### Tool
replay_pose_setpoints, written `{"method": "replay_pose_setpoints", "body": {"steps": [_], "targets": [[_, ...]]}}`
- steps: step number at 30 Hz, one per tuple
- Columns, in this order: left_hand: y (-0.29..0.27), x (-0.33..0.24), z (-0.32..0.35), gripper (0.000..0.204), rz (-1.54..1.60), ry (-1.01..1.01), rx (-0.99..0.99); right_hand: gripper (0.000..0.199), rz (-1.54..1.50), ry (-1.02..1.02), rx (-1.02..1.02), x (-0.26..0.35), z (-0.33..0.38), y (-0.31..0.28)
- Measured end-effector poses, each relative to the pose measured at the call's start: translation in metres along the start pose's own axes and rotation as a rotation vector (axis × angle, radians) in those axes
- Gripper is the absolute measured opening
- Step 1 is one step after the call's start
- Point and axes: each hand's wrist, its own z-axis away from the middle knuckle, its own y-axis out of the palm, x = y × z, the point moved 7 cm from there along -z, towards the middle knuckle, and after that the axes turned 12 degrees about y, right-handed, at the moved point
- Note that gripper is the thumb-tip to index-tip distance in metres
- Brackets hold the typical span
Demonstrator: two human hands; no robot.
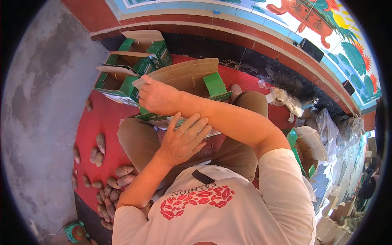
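Note:
Between my knees stands an open green cardboard box (215, 85), its tall brown flap (185, 73) raised on the far side. My right arm reaches leftward across it. My right hand (157, 97) is closed over the box's left end, with a pale, thin edge by its thumb that I cannot make out. Below that forearm is my left hand (183, 141), palm down and fingers spread, holding nothing. Its fingertips overlap the underside of the right forearm; whether they touch it I cannot tell. The forearm hides part of the box's inside.
More open green boxes (116, 83) stand at the far left. Several reddish-brown sweet potatoes (109, 200) lie on the red mat (96, 118) to my left. Plastic bags (326, 126) and another open box (308, 145) are on the right. A tiled wall (245, 18) bounds the far side.

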Motion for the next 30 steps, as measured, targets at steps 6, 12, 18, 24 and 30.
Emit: {"method": "replay_pose_setpoints", "body": {"steps": [6,12,18,24,30], "targets": [[-0.006,0.002,0.011,0.041,-0.003,-0.047,-0.073,0.013,-0.113,0.131,0.054,-0.010,-0.004,0.001],[-0.014,0.007,0.021,0.043,-0.028,-0.129,-0.091,0.013,-0.159,0.288,0.039,-0.027,-0.006,0.002],[-0.018,0.012,0.026,0.046,-0.032,-0.205,-0.096,0.012,-0.238,0.470,0.111,-0.041,-0.010,0.002],[-0.019,0.013,0.028,0.037,-0.027,-0.201,-0.136,0.011,-0.291,0.549,0.218,-0.043,-0.014,0.003],[-0.016,0.015,0.036,0.018,0.004,-0.204,-0.131,0.024,-0.565,0.702,0.376,-0.038,-0.013,-0.011]]}}
